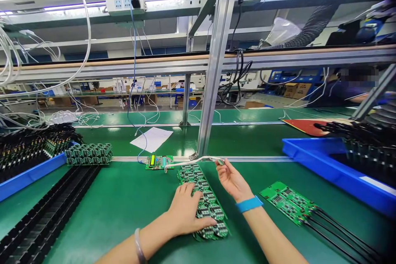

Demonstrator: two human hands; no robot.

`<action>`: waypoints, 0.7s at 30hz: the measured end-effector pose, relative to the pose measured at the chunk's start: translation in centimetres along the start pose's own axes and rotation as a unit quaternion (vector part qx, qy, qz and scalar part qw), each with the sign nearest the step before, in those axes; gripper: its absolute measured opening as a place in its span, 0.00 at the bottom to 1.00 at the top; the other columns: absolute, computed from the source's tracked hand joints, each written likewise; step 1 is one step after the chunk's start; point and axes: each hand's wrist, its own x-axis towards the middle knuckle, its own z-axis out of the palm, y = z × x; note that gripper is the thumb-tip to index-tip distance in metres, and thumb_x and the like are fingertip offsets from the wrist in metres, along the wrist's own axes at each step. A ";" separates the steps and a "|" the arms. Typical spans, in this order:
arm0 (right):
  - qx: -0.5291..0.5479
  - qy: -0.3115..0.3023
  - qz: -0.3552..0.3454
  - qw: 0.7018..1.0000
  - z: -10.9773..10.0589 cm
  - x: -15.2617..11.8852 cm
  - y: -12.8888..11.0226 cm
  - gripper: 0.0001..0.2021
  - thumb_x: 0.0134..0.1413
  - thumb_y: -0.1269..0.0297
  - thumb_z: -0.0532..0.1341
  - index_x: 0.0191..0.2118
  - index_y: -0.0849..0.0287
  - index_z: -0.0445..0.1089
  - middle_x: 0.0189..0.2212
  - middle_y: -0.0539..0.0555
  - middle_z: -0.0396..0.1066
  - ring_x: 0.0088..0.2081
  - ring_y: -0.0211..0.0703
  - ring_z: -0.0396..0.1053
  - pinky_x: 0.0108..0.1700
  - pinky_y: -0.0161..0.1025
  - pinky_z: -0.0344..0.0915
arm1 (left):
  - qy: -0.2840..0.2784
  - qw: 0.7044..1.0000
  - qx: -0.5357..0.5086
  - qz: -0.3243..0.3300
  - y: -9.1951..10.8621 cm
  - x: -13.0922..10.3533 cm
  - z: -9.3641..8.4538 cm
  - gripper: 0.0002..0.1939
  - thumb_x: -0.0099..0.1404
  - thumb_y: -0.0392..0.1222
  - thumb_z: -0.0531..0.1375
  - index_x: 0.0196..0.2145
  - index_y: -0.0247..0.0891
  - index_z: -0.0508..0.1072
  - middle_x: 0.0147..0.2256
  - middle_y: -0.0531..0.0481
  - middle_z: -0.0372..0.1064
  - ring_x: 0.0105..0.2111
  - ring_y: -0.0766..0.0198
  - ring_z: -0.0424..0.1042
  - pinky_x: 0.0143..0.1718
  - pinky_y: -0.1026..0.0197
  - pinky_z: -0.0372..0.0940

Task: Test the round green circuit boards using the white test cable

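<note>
In front of the metal post (214, 66), the left hand (185, 211) is resting, fingers spread, on the circuit-board panel (210, 210), probably steadying it; right of the post's foot, the right hand (230, 179) is pinching the white cable (187, 163) (a green piece (220, 162) is showing), likely for control.

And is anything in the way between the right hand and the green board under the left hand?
Nothing I can see stands between the right hand and the green board. The white cord in that hand runs left by the board's far end.
</note>
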 end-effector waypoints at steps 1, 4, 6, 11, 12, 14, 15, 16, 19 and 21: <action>0.006 -0.001 -0.001 1.000 0.0 0.0 0.1 0.07 0.64 0.71 0.56 0.33 0.60 0.67 0.27 0.49 0.70 0.20 0.27 0.67 0.22 0.20 0.72 | -0.001 1.000 0.003 0.005 0.4 0.6 0.1 0.39 0.55 0.65 0.64 0.55 0.35 0.65 0.58 0.30 0.55 0.59 0.38 0.54 0.58 0.38 0.51; 0.014 -0.008 -0.002 1.000 0.1 -0.2 0.5 0.05 0.63 0.73 0.58 0.34 0.60 0.68 0.29 0.49 0.71 0.22 0.27 0.68 0.23 0.21 0.73 | -0.041 0.998 0.030 0.022 1.5 2.6 0.7 0.49 0.50 0.68 0.66 0.60 0.35 0.60 0.62 0.28 0.49 0.61 0.32 0.48 0.58 0.34 0.48; 0.012 -0.015 -0.003 1.000 0.2 -0.4 0.8 0.03 0.60 0.74 0.60 0.35 0.61 0.69 0.29 0.49 0.71 0.22 0.28 0.68 0.23 0.21 0.72 | -0.085 0.994 0.071 0.022 2.0 3.7 1.2 0.51 0.50 0.69 0.66 0.61 0.35 0.59 0.61 0.26 0.48 0.61 0.28 0.47 0.57 0.31 0.48; 0.012 -0.031 0.003 0.999 0.1 -0.9 1.4 0.03 0.59 0.74 0.61 0.34 0.62 0.70 0.28 0.50 0.71 0.21 0.28 0.67 0.22 0.21 0.71 | -0.129 0.984 0.123 0.019 3.2 5.0 1.0 0.34 0.56 0.64 0.65 0.50 0.36 0.70 0.55 0.27 0.58 0.56 0.25 0.56 0.49 0.29 0.56; 0.014 -0.034 0.004 0.999 0.1 -0.9 1.5 0.03 0.60 0.74 0.61 0.34 0.62 0.70 0.28 0.50 0.71 0.21 0.28 0.67 0.22 0.21 0.71 | -0.133 0.983 0.124 0.024 3.4 5.1 0.7 0.31 0.57 0.62 0.65 0.49 0.36 0.70 0.54 0.28 0.60 0.54 0.26 0.58 0.47 0.30 0.59; 0.022 -0.040 0.007 0.999 0.0 -1.0 1.4 0.05 0.61 0.74 0.59 0.34 0.61 0.70 0.29 0.50 0.71 0.21 0.27 0.68 0.23 0.21 0.72 | -0.133 0.983 0.118 0.034 3.7 5.2 -0.2 0.27 0.59 0.59 0.64 0.47 0.36 0.70 0.51 0.31 0.63 0.52 0.30 0.62 0.44 0.32 0.63; 0.027 -0.044 0.008 0.999 0.0 -1.0 1.4 0.05 0.62 0.73 0.59 0.34 0.61 0.70 0.29 0.50 0.72 0.22 0.27 0.68 0.23 0.20 0.72 | -0.127 0.985 0.111 0.038 3.6 5.1 -0.8 0.26 0.60 0.59 0.63 0.47 0.35 0.69 0.51 0.31 0.62 0.52 0.32 0.62 0.44 0.34 0.64; 0.032 -0.048 0.009 0.998 0.0 -1.1 1.3 0.05 0.63 0.73 0.58 0.34 0.60 0.69 0.30 0.50 0.72 0.22 0.27 0.69 0.24 0.20 0.73 | -0.116 0.987 0.100 0.039 3.4 4.9 -1.4 0.26 0.61 0.57 0.62 0.47 0.34 0.68 0.52 0.31 0.61 0.52 0.34 0.62 0.45 0.36 0.65; 0.046 -0.058 0.007 0.997 0.0 -1.3 0.9 0.07 0.65 0.72 0.56 0.35 0.59 0.69 0.30 0.49 0.72 0.24 0.26 0.70 0.27 0.18 0.74 | -0.064 0.996 0.045 0.031 1.8 3.4 -3.4 0.23 0.65 0.50 0.58 0.52 0.35 0.63 0.59 0.33 0.54 0.50 0.43 0.67 0.47 0.43 0.66; 0.049 -0.063 0.005 0.997 0.1 -1.4 0.9 0.07 0.66 0.71 0.55 0.37 0.59 0.69 0.30 0.49 0.73 0.25 0.25 0.71 0.29 0.18 0.74 | -0.021 1.000 -0.006 0.020 -0.1 1.7 -4.5 0.21 0.66 0.45 0.54 0.55 0.38 0.61 0.61 0.37 0.52 0.51 0.47 0.67 0.51 0.45 0.65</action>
